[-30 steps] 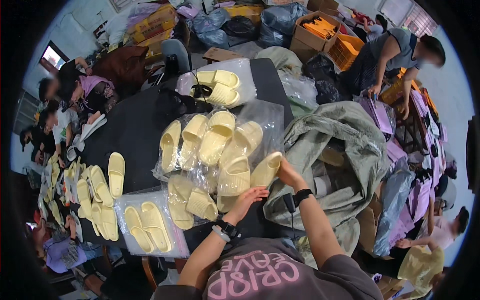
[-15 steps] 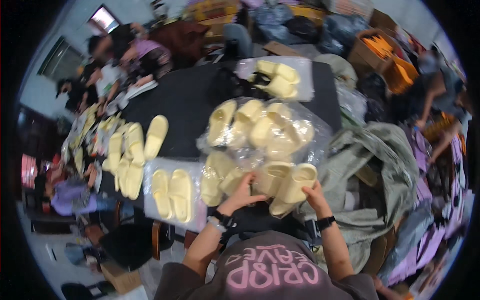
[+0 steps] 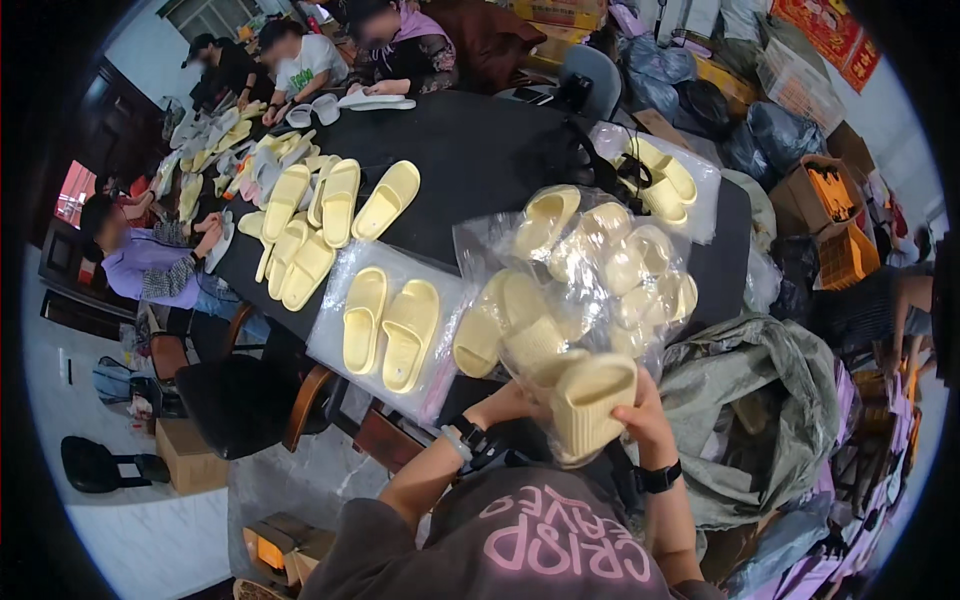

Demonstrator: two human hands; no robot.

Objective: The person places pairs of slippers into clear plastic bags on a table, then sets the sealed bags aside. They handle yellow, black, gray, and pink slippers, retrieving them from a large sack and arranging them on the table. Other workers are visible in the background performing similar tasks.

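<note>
A pale yellow pair of slippers (image 3: 597, 405) is held up in front of my chest, apparently in clear plastic. My right hand (image 3: 648, 418) grips its right side, the thumb pressed on the strap. My left hand (image 3: 508, 402) is at the pair's left side, its fingers mostly hidden behind it. Just beyond, more yellow slippers (image 3: 478, 335) lie in clear plastic bags (image 3: 590, 270) on the black table (image 3: 440, 135). Left of these, two slippers (image 3: 410, 335) rest side by side on a stack of clear bags (image 3: 338, 345).
Loose yellow slippers (image 3: 340, 200) are heaped at the left. Another pair (image 3: 665, 185) lies on plastic at the far right, beside a black strap bundle (image 3: 590, 160). A large grey-green sack (image 3: 790, 370) stands open at my right. Several people (image 3: 310, 65) work along the far left.
My view has swung, shifting the table scene. The held pair has been lifted nearer my chest and turned so one ribbed strap faces me. My left hand has gone behind it.
</note>
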